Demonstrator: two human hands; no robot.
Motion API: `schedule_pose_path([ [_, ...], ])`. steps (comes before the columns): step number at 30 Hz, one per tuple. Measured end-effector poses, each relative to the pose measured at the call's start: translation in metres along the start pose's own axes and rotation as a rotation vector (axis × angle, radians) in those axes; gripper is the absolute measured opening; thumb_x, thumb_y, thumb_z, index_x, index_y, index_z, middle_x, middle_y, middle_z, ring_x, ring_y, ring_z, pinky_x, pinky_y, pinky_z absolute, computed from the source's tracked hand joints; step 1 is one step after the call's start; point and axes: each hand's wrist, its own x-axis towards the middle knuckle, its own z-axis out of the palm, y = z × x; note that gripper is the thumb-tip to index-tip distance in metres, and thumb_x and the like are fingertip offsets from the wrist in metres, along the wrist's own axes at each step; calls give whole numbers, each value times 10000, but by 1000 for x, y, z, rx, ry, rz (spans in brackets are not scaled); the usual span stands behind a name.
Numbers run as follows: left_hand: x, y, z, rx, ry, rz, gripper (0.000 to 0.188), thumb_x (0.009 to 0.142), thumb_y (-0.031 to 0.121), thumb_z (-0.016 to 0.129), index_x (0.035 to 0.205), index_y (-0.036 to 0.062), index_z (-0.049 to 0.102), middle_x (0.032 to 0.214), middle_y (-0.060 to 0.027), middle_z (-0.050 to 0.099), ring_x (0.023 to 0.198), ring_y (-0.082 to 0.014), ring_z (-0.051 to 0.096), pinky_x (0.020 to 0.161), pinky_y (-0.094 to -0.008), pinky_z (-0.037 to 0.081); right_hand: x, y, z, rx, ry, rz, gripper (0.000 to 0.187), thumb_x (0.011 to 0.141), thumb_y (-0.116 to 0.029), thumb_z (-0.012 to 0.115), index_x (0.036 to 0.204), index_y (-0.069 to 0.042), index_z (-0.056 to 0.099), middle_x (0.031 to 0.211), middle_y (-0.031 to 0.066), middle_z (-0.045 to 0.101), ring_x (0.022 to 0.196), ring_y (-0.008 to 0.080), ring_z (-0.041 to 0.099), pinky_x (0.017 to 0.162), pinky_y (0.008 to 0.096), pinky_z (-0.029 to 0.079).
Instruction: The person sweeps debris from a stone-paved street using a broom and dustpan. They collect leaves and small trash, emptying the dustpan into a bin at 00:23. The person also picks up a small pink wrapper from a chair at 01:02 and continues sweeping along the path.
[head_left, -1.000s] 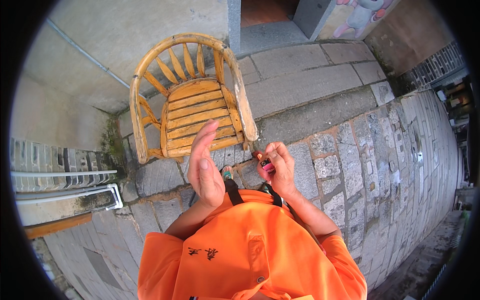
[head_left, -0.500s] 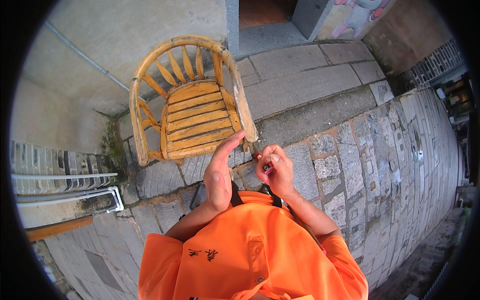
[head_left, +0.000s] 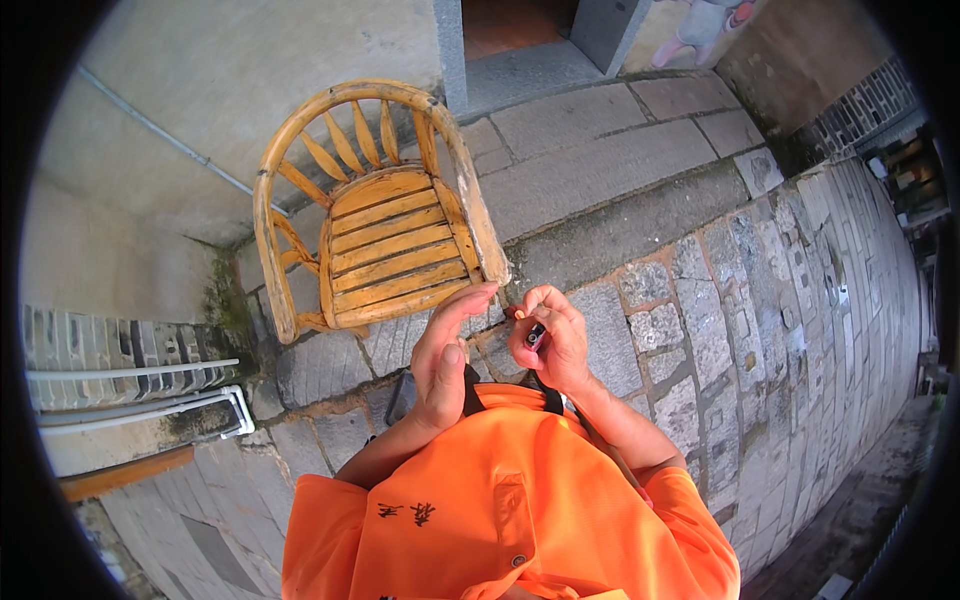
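My right hand (head_left: 550, 340) is curled around a small dark object with a red part (head_left: 536, 335), held in front of my chest. My left hand (head_left: 445, 355) stands beside it, fingers together and bent over toward the right hand like a cup; it holds nothing that I can see. The two hands are close but apart. Both forearms rise from my orange shirt (head_left: 500, 500). A wooden slatted armchair (head_left: 375, 235) stands just beyond the hands on the stone paving.
Grey stone slabs (head_left: 700, 330) cover the ground ahead and to the right. A pale wall (head_left: 250, 80) with a thin pipe rises behind the chair, with a doorway (head_left: 510, 30) further back. White metal rails (head_left: 140, 390) and a brick ledge lie at left.
My left hand has moved right, from raised and flat to curved close beside the right hand. The right hand has stayed in place with the small object.
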Motion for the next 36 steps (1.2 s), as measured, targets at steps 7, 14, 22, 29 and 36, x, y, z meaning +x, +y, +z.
schedule_pose_path([
  [7, 17, 3, 17, -216, -51, -89, 681, 930, 491, 189, 1166, -86, 465, 1195, -240, 499, 1173, -338, 437, 1004, -440, 296, -3, -1, 9, -196, -42, -117, 156, 886, -189, 396, 875, -36, 421, 526, 73, 464, 394, 83, 347, 419, 201, 294],
  [14, 37, 21, 20, -315, -233, 172, 637, 947, 424, 244, 989, -127, 560, 998, -256, 581, 952, -351, 571, 845, -434, 439, -15, -16, 14, -487, -187, -300, 199, 870, -97, 415, 987, 7, 537, 763, 57, 520, 576, 94, 477, 492, 196, 378],
  [22, 48, 43, 39, -347, -248, 387, 587, 961, 355, 248, 992, -148, 550, 883, -240, 577, 718, -263, 585, 710, -404, 477, -16, -34, 34, -697, -242, -610, 181, 841, -66, 437, 911, 28, 575, 862, 135, 562, 715, 194, 558, 577, 262, 437],
  [29, 44, 26, 36, -258, -159, 272, 593, 952, 370, 238, 1008, -133, 548, 949, -246, 586, 781, -268, 589, 694, -364, 477, -7, -28, 34, -552, -157, -412, 224, 895, -82, 364, 864, 30, 556, 748, 60, 487, 549, 85, 490, 495, 214, 391],
  [36, 41, 18, 35, -284, -126, 136, 659, 942, 446, 201, 1035, -107, 546, 1030, -238, 573, 858, -273, 590, 751, -342, 470, -1, -22, 23, -520, -161, -378, 189, 916, -82, 335, 882, 9, 497, 712, 28, 470, 522, 61, 450, 466, 208, 366],
])
